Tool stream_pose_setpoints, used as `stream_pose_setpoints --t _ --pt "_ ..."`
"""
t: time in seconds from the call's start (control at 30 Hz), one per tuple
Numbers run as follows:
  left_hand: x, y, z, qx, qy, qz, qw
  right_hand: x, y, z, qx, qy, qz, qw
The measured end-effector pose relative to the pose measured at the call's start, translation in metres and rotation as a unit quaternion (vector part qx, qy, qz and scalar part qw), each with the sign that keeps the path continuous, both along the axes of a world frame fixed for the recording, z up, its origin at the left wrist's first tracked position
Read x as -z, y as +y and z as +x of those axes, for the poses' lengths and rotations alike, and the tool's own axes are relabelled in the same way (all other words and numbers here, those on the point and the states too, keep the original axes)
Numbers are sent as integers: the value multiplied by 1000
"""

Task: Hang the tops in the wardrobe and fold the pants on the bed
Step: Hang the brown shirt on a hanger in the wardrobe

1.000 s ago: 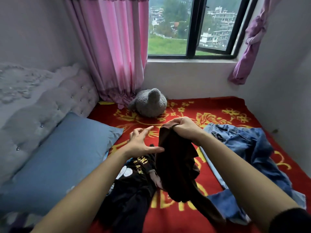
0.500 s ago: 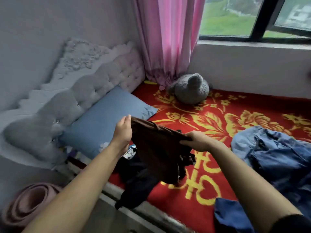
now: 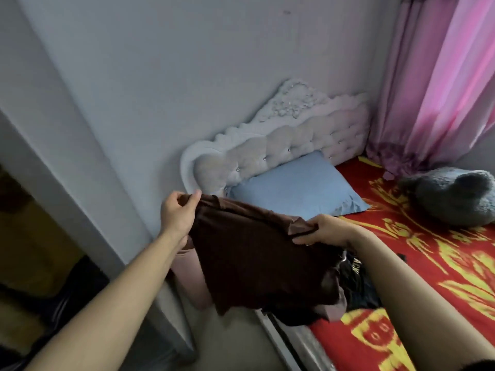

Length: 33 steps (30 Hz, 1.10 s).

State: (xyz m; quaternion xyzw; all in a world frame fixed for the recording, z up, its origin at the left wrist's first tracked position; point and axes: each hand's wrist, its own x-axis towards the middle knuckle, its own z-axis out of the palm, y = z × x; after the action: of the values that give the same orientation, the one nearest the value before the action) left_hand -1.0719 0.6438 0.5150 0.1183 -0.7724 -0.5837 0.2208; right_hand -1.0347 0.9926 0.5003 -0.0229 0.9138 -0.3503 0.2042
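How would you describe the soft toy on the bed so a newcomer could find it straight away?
Start at the pink curtain hanging in the far right corner. Just below its hem, on the red and yellow bedspread, lies a grey plush toy. It is the only fuzzy, rounded thing there; the nearby blue pillow is smooth and flat.

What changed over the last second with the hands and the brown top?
The left hand took hold of the brown top, joining the right hand; both spread it and carried it left, off the bed. The pillow stayed put.
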Motion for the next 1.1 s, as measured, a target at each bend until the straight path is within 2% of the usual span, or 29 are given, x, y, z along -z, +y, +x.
stream_pose_setpoints --t 0.1,0.2,0.4,0.57,0.7,0.77,0.9,1.03,1.1 --pt "1 -88 40 -25 6 19 999 -7 -77 0 -21 76 -5 997" --pt "10 -183 91 -15 -23 22 999 -17 -170 14 -56 152 -20 987" --pt "23 -341 186 -7 -134 -113 984 -47 -368 59 -148 200 -90 964" --pt "-4 -394 235 24 -88 -111 990 -71 -491 88 -210 263 -79 938" --pt "-28 -397 244 83 -166 -48 981 -77 -546 102 -237 259 -82 933" --pt "-29 -405 244 96 -165 -35 981 -80 -566 103 -247 249 -98 931" --pt "-29 -440 234 57 -135 66 987 -91 -580 89 -286 174 -116 935" --pt "-38 -481 220 -10 -113 127 985 -97 -590 66 -311 16 -155 937" --pt "-43 -495 208 -45 -96 137 985 -92 -604 54 -299 50 -149 941"
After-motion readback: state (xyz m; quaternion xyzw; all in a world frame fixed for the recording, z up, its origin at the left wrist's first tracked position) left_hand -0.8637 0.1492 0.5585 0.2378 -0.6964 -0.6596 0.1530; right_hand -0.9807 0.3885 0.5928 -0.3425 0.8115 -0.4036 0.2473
